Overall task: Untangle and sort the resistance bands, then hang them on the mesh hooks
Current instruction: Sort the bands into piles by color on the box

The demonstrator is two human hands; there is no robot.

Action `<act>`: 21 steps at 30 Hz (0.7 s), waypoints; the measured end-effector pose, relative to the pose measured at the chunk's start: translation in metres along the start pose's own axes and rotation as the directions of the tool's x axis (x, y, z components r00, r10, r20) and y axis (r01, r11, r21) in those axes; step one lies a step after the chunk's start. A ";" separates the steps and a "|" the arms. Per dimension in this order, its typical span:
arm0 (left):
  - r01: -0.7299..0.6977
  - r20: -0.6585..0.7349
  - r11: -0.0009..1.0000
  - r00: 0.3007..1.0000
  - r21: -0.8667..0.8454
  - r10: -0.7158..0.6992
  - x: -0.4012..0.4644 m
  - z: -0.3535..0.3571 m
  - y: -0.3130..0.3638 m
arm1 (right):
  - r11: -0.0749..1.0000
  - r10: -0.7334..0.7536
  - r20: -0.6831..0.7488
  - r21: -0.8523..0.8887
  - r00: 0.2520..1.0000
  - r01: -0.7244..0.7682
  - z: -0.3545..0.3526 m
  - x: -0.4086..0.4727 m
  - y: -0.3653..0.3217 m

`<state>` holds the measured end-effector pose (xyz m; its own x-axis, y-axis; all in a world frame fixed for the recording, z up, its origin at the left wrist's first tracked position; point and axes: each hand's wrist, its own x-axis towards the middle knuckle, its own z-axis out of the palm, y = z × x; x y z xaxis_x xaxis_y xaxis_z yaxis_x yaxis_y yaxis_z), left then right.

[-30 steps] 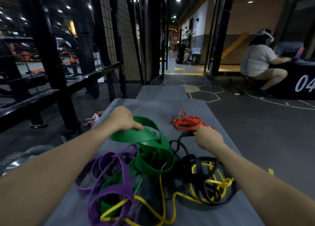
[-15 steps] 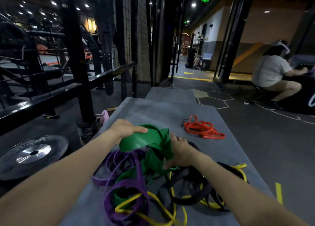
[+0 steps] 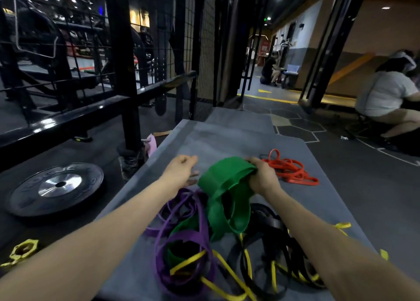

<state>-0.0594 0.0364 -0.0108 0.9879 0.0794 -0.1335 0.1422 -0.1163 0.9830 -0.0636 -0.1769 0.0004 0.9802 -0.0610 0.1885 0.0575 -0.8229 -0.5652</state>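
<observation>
A tangle of resistance bands lies on a grey mat (image 3: 227, 137) in front of me. My right hand (image 3: 261, 175) grips the top fold of the wide green band (image 3: 225, 187) and holds it raised above the pile. My left hand (image 3: 181, 171) hovers just left of the green band with fingers loosely curled, holding nothing. Purple bands (image 3: 188, 244), a thin yellow band (image 3: 227, 269) and black bands (image 3: 268, 232) are interwoven below. An orange band (image 3: 293, 173) lies apart at the right. The black mesh wall (image 3: 204, 39) stands beyond the mat; no hooks are discernible.
A black weight plate (image 3: 56, 187) lies on the floor to the left, with a yellow hexagonal object (image 3: 22, 252) nearer me. A black rack frame (image 3: 127, 96) borders the left side. A pink item (image 3: 151, 144) sits by the mat's edge. A person (image 3: 386, 96) sits at the far right.
My right hand left the orange band, came across and took the top of the green band. My left hand let go of the green band and drew slightly left.
</observation>
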 end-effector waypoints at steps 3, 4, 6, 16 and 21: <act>-0.055 0.075 0.831 0.997 0.553 0.016 -0.013 -0.003 -0.017 | 0.984 0.172 -0.038 0.046 0.984 -0.170 -0.019 0.010 -0.001; -0.072 0.150 0.726 0.988 0.684 -0.043 -0.020 -0.002 -0.021 | 0.968 0.240 -0.048 0.088 0.970 -0.235 -0.024 0.014 0.001; -0.081 0.214 0.558 0.961 0.826 -0.177 -0.035 0.007 -0.026 | 0.938 0.334 -0.045 0.113 0.942 -0.327 -0.028 0.016 0.002; -0.155 0.135 0.501 0.988 0.852 0.075 -0.035 -0.003 -0.039 | 0.802 0.444 0.086 0.406 0.892 -0.438 0.002 0.022 -0.016; -0.228 0.064 0.517 0.946 0.825 0.317 -0.003 -0.056 -0.009 | 0.728 0.421 0.191 0.512 0.887 -0.456 0.023 0.028 -0.050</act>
<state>-0.0672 0.0930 -0.0121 0.9838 -0.0247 0.1773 -0.1007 -0.8952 0.4341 -0.0345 -0.1243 0.0161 0.9294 -0.2930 -0.2245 -0.3084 -0.2823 -0.9084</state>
